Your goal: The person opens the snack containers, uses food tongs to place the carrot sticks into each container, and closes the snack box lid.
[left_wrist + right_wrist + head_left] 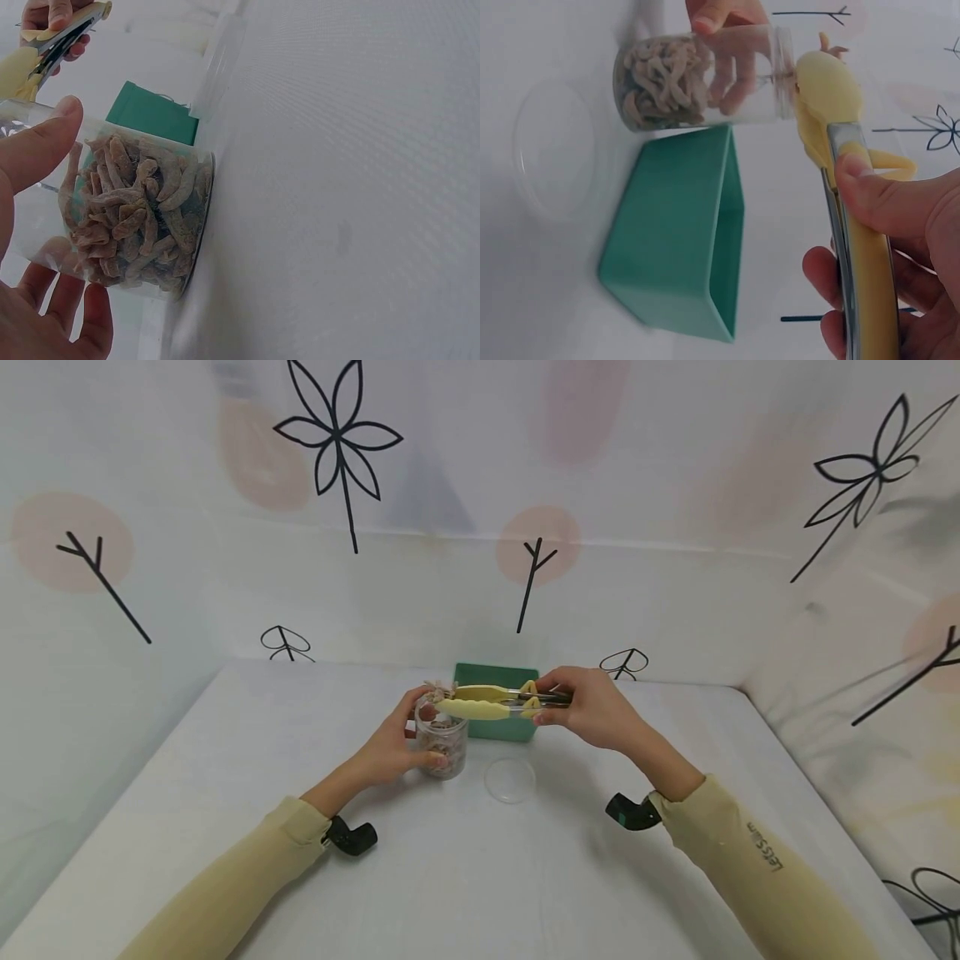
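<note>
A clear jar (453, 762) stands on the table, partly filled with brown, wrinkled strip-like pieces (142, 217). My left hand (392, 747) grips it round the side, thumb in front and fingers behind. In my right hand (596, 708) is a pair of tongs (483, 711) with yellow tips and a metal body, held level with the tips over the jar's mouth. A small clump of the brown pieces (437, 692) sticks out at the tongs' tips. In the right wrist view, the yellow tips are right at the jar's rim.
Behind and right of the jar stands a green rectangular box (671, 217) with an open top. A round clear lid (510, 780) lies flat on the white table (480, 877) in front of the box. Patterned white cloth (420, 585) hangs behind the table and at the sides.
</note>
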Available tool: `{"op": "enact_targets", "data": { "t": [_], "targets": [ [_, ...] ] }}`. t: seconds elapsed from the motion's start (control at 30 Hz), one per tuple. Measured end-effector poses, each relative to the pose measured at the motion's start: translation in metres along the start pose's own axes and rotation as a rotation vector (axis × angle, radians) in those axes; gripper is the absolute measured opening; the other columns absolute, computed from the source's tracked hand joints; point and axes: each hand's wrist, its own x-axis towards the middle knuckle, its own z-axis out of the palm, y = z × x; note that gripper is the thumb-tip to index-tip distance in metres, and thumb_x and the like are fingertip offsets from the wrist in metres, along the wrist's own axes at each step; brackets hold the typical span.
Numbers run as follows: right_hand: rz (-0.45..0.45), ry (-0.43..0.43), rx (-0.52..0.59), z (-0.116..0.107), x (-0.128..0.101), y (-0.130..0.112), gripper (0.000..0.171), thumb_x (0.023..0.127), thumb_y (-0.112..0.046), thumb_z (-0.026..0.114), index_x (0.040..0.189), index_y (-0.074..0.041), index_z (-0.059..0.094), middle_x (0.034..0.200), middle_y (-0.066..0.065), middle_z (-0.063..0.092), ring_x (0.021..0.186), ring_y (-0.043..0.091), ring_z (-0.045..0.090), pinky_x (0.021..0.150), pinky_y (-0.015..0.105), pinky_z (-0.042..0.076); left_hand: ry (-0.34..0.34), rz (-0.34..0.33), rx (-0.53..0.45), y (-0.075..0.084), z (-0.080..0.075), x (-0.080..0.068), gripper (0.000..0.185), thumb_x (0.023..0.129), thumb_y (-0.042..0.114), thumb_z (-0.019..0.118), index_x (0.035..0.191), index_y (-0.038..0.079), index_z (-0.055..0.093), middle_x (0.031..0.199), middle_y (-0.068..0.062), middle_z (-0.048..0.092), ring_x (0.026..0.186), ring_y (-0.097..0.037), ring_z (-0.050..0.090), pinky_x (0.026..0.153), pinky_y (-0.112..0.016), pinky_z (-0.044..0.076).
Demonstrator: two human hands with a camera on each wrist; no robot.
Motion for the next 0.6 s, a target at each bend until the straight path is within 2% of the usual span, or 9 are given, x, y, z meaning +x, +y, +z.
{"op": "enact_targets", "data": {
  "t": [0.17, 0.2, 0.43, 0.6],
  "targets": [
    [-0.001, 0.0, -0.016, -0.0013, -0.0004, -0.0007, 0.038, 0.082, -0.012, 0.084, 0.116, -0.005, 0.07, 0.109, 0.005, 0.069, 0.091, 0.02, 0.065, 0.082, 0.039, 0.055, -0.003, -0.005, -0.005, 0.0017, 0.0002, -0.0001, 0.102, 0.079, 0.009, 0.086, 0.156, 0.017, 0.02, 0.147, -0.015, 0.042, 0.122, -0.034, 0.046, 0.097, -0.051, 0.044],
    [-0.003, 0.0, -0.02, -0.0017, -0.0006, -0.0011, 0.038, 0.082, -0.012, 0.084, 0.116, -0.004, 0.07, 0.109, 0.005, 0.069, 0.091, 0.02, 0.065, 0.082, 0.04, 0.055, -0.002, 0.001, -0.003, -0.0039, 0.001, 0.0014, 0.102, 0.079, 0.011, 0.086, 0.156, 0.019, 0.019, 0.147, -0.014, 0.042, 0.121, -0.033, 0.046, 0.097, -0.051, 0.044],
    [-0.023, -0.004, -0.035, -0.0047, -0.0016, -0.0033, 0.038, 0.081, -0.012, 0.084, 0.116, -0.004, 0.07, 0.109, 0.005, 0.069, 0.09, 0.02, 0.066, 0.08, 0.039, 0.056, -0.004, 0.003, -0.004, -0.0049, 0.0005, 0.0005, 0.101, 0.079, 0.016, 0.087, 0.155, 0.025, 0.022, 0.142, -0.009, 0.046, 0.12, -0.028, 0.046, 0.097, -0.048, 0.044],
    [-0.036, -0.003, -0.06, -0.0067, -0.0004, -0.0058, 0.039, 0.081, -0.012, 0.085, 0.115, -0.003, 0.07, 0.109, 0.006, 0.069, 0.089, 0.02, 0.066, 0.079, 0.039, 0.056, -0.002, 0.01, -0.01, -0.0045, 0.0007, 0.0003, 0.102, 0.079, 0.014, 0.087, 0.156, 0.023, 0.021, 0.141, -0.011, 0.046, 0.119, -0.029, 0.046, 0.097, -0.048, 0.043]
  ]
}}
